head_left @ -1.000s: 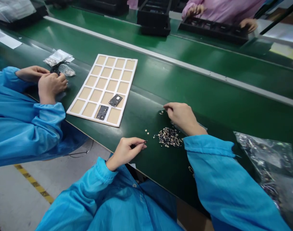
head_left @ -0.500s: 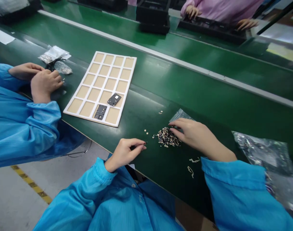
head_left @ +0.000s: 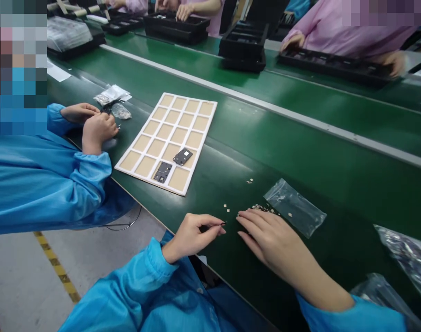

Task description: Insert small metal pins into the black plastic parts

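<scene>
My left hand [head_left: 192, 234] is closed in a pinch on a tiny dark piece [head_left: 223, 223] at the fingertips. My right hand [head_left: 274, 240] lies open, fingers spread at the small pile of parts [head_left: 262, 208], near the clear bag [head_left: 295, 207]. Two dark plates [head_left: 182, 157] occupy lower cells of the white-framed tray [head_left: 189, 98]; the remaining cells are unfilled.

No legible text, labels or numbers anywhere in view.

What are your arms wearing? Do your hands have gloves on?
No gloves: the bare left hand and bare right hand show no covering. The arms wear a loose, shiny bright-blue left sleeve and right sleeve, the left one gathered into a wrinkled cuff.
</scene>
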`<state>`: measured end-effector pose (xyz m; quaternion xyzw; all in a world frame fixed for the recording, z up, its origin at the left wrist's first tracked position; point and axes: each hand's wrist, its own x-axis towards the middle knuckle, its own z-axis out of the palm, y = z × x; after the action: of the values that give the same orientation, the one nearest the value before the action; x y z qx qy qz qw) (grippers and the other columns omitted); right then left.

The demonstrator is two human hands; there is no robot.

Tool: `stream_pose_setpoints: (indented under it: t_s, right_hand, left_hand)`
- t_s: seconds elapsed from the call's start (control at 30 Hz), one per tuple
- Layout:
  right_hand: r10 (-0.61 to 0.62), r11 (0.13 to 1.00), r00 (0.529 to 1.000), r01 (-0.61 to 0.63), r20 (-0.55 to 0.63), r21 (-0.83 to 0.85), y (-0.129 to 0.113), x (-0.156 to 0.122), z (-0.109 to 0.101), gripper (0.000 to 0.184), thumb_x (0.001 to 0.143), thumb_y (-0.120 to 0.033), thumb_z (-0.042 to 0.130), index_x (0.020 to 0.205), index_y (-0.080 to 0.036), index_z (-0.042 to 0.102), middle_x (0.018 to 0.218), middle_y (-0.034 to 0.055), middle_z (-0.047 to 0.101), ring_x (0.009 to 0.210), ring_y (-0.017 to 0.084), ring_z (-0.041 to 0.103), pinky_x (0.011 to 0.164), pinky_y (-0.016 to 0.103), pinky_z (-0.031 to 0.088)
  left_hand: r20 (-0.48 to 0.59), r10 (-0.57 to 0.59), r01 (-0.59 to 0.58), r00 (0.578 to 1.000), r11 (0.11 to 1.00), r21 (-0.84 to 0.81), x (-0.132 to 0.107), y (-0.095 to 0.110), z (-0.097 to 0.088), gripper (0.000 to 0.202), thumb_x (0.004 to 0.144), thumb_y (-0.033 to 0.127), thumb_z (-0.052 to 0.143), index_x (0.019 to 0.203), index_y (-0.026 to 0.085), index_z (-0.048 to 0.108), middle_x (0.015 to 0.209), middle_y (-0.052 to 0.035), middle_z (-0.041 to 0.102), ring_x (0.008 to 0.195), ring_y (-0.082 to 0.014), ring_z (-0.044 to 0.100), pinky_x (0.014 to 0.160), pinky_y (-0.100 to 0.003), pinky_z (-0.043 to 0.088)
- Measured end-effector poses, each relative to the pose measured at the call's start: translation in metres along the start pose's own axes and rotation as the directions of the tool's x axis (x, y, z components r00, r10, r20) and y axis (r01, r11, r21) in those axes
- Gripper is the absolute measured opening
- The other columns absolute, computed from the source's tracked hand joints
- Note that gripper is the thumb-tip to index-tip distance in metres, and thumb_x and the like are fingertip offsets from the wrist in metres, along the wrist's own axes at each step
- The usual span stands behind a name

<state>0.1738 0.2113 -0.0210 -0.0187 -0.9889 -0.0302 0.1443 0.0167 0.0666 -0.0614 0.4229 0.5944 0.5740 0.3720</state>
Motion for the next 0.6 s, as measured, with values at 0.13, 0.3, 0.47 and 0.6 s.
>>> stream_pose_setpoints:
  t_s: [0.13,0.3,0.47,0.6]
  right_hand:
    - [-0.016,1.0,0.998,0.014,0.067,0.021,-0.016,0.004,0.002,0.027,0.093,-0.009,0.042,0.099,-0.01,0.068,0.1,0.0121,0.07,0.093,0.025,0.064,0.083,0.038,0.049]
    - [0.015,0.999,0.988,-0.021,0.153,0.036,-0.016,0.014,0.009,0.031,0.092,-0.007,0.039,0.097,-0.014,0.069,0.098,0.0124,0.069,0.086,0.024,0.065,0.079,0.037,0.05]
    - [0.121,0.992,0.966,-0.111,0.23,-0.057,0.013,0.037,0.021,0.027,0.09,-0.011,0.044,0.105,-0.013,0.066,0.106,0.0136,0.068,0.087,0.025,0.065,0.077,0.035,0.049]
    - [0.218,0.975,0.953,-0.205,0.209,-0.081,0.031,0.048,0.016,0.026,0.089,-0.012,0.045,0.106,-0.01,0.065,0.109,0.016,0.066,0.093,0.029,0.064,0.078,0.039,0.049]
  left_hand:
    - [-0.016,-0.003,0.002,1.0,0.999,-0.054,-0.001,-0.001,0.001,0.021,0.085,0.023,0.056,0.087,0.012,0.073,0.08,-0.0086,0.076,0.073,-0.0182,0.073,0.069,-0.025,0.058]
    - [-0.031,-0.017,0.014,0.999,0.997,-0.078,-0.002,-0.003,0.001,0.021,0.085,0.024,0.057,0.089,0.012,0.073,0.08,-0.0085,0.076,0.072,-0.0179,0.073,0.069,-0.025,0.059]
    - [-0.055,-0.001,-0.005,0.998,0.994,-0.105,-0.002,-0.006,0.001,0.021,0.085,0.025,0.059,0.09,0.011,0.073,0.078,-0.0098,0.076,0.069,-0.0178,0.073,0.067,-0.024,0.059]
    - [-0.067,0.0,-0.008,0.998,0.994,-0.113,-0.002,-0.007,0.002,0.022,0.086,0.027,0.06,0.09,0.011,0.073,0.077,-0.0097,0.076,0.067,-0.0174,0.073,0.065,-0.024,0.059]
